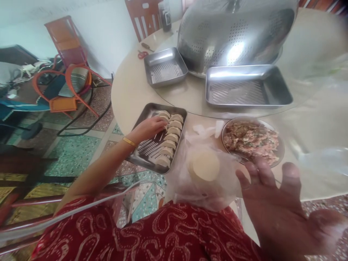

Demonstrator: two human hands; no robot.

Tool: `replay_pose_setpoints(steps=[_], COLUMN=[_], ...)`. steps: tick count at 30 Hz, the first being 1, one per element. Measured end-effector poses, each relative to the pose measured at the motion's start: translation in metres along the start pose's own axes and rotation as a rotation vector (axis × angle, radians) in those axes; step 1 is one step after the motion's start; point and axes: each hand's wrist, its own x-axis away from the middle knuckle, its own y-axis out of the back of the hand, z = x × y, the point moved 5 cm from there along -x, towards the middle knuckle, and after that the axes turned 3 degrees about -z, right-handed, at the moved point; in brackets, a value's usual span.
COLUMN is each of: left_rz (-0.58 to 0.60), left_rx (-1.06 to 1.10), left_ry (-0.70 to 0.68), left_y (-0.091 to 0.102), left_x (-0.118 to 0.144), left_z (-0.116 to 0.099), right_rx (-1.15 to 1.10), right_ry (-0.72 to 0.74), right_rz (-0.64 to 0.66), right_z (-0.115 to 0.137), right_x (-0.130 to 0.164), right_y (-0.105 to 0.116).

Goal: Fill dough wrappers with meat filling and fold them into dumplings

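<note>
My left hand point(154, 127) reaches into a metal tray point(141, 165), its fingers closed on a dumpling point(164, 121) in the left row. Beside it runs a row of several folded dumplings point(171, 137) along the tray's right side. My right hand point(274, 206) is raised palm up at the lower right with spread fingers, holding nothing. Just beyond its fingertips stands a bowl of minced filling point(251, 139), with a spoon handle partly visible at its near edge. Between my hands, a stack of round dumpling wrappers point(206, 165) lies on a clear plastic bag point(176, 186).
Two more metal trays, a small one point(165, 69) and a larger one point(248, 87), stand farther back. Behind them is a large perforated metal dome point(236, 36). Red-handled scissors point(142, 54) lie at the table's left edge. A white cable point(108, 197) crosses in front of me.
</note>
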Motion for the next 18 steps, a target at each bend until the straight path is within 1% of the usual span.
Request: replay_pose_setpoints(steps=[2, 4, 7, 10, 12, 15, 18], left_rz=[-0.008, -0.019, -0.021, -0.027, -0.033, -0.038, -0.073], left_rx=[-0.021, -0.034, -0.049, -0.052, -0.032, 0.003, 0.012], left_ry=[-0.006, -0.020, -0.022, 0.007, 0.024, 0.053, 0.151], left_y=[-0.001, -0.001, -0.004, -0.006, -0.005, 0.000, 0.011], left_x=[-0.001, -0.002, -0.002, 0.000, 0.001, 0.004, 0.009], left_z=[0.000, -0.001, -0.002, 0.000, 0.001, 0.004, 0.015], right_rx=[0.024, 0.039, 0.012, 0.002, 0.016, 0.150, 0.332], right_ry=[0.026, 0.030, 0.031, 0.089, 0.126, 0.211, 0.335], right_rz=[-0.003, 0.034, 0.140, 0.288, 0.340, 0.368, 0.408], right_z=[0.003, 0.004, 0.000, -0.005, -0.009, -0.011, -0.005], right_x=[0.002, -0.001, -0.011, -0.019, -0.021, -0.027, -0.037], right_y=[-0.006, -0.006, 0.003, 0.013, 0.018, 0.027, 0.041])
